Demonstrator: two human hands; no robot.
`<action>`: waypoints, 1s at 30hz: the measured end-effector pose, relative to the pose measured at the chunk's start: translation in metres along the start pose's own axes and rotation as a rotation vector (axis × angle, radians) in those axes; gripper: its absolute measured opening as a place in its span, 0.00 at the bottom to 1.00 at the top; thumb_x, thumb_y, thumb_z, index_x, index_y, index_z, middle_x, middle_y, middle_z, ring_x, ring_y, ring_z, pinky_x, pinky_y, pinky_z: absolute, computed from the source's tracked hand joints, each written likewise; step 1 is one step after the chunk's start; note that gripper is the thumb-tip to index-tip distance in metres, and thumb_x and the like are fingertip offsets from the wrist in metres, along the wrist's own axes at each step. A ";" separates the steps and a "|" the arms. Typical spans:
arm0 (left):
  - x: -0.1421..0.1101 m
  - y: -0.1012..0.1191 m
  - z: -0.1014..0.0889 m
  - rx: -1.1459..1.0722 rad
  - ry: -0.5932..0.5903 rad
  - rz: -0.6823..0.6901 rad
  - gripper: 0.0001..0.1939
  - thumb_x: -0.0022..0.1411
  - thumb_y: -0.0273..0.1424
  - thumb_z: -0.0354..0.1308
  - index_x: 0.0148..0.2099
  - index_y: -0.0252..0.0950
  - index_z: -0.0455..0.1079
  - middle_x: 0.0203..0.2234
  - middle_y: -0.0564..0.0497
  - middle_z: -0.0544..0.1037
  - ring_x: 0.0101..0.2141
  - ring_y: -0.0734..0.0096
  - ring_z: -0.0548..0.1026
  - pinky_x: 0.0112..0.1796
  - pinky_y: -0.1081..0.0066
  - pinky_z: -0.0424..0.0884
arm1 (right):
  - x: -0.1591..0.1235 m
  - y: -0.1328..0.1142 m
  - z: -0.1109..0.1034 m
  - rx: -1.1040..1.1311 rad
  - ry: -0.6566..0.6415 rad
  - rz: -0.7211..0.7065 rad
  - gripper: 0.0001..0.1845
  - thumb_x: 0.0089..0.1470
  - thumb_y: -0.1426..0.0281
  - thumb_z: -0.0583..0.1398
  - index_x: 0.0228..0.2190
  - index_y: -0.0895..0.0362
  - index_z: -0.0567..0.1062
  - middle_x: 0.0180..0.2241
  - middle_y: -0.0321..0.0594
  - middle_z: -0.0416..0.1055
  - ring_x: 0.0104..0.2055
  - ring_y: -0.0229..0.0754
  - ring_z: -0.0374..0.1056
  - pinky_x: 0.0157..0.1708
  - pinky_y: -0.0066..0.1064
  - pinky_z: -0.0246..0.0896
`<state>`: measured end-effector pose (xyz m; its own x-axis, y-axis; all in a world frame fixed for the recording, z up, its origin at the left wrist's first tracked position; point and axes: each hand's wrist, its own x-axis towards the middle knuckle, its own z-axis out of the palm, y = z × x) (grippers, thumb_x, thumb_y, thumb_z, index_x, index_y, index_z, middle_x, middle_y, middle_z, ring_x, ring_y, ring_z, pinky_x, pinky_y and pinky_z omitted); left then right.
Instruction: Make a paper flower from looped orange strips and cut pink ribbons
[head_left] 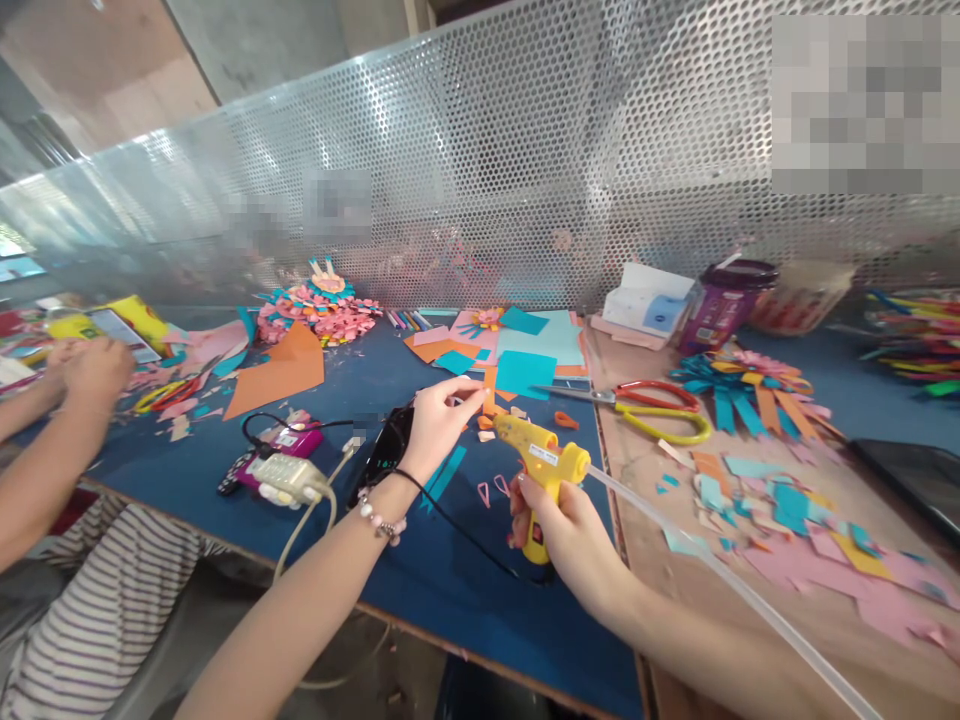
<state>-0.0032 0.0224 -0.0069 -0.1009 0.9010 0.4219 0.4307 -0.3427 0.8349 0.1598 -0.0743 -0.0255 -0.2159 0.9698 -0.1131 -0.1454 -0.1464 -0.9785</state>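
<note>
My right hand [559, 515] grips a yellow hot glue gun [544, 450] by its handle. A long clear glue stick [720, 570] trails from the gun's back end toward the lower right. The nozzle points left, close to my left hand [446, 415]. Thumb and fingers of that hand are pinched together at a narrow orange paper strip [490, 388]. Several small orange and cream paper pieces lie under and beside the nozzle, among them a curled orange petal [566, 420]. Two pink paper loops [484, 494] rest on the blue table to the left of the gun.
Scissors [652, 400] lie right of the paper sheets [529, 375]. Behind my left wrist are a phone [386, 450] and a power strip [289, 465] with cords. Paper scraps [795, 520] cover the right side. A co-worker's hands [97, 365] are at left. A perforated metal panel [480, 170] stands behind.
</note>
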 end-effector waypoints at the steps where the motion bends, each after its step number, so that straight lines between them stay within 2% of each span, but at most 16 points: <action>1: 0.000 0.000 0.000 0.001 -0.002 0.000 0.12 0.54 0.39 0.61 0.34 0.35 0.78 0.32 0.49 0.81 0.27 0.70 0.72 0.28 0.73 0.64 | 0.000 0.000 0.000 0.000 -0.002 0.002 0.21 0.53 0.52 0.57 0.23 0.57 0.66 0.14 0.31 0.64 0.19 0.35 0.64 0.26 0.29 0.66; 14: 0.001 -0.001 -0.001 0.041 -0.003 -0.005 0.13 0.55 0.39 0.61 0.35 0.36 0.78 0.31 0.49 0.81 0.27 0.71 0.71 0.29 0.72 0.64 | -0.001 -0.001 0.000 -0.012 -0.001 0.022 0.21 0.54 0.53 0.56 0.23 0.57 0.66 0.14 0.31 0.65 0.20 0.35 0.65 0.27 0.29 0.65; 20: 0.001 -0.002 -0.001 0.016 -0.014 -0.007 0.14 0.55 0.40 0.60 0.36 0.35 0.78 0.35 0.48 0.81 0.30 0.69 0.73 0.31 0.72 0.66 | 0.001 0.001 0.000 -0.005 0.001 0.014 0.21 0.54 0.52 0.56 0.23 0.57 0.66 0.15 0.31 0.64 0.19 0.35 0.64 0.27 0.30 0.66; 30: 0.001 -0.001 -0.002 -0.037 0.003 -0.012 0.12 0.54 0.38 0.61 0.36 0.34 0.78 0.32 0.47 0.81 0.33 0.66 0.76 0.33 0.72 0.67 | 0.002 0.004 -0.001 -0.007 0.019 0.018 0.21 0.53 0.52 0.56 0.24 0.57 0.67 0.15 0.32 0.66 0.20 0.36 0.65 0.28 0.31 0.66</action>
<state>-0.0055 0.0233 -0.0067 -0.1088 0.9043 0.4129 0.3956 -0.3417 0.8525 0.1599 -0.0729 -0.0294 -0.2001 0.9707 -0.1334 -0.1353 -0.1623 -0.9774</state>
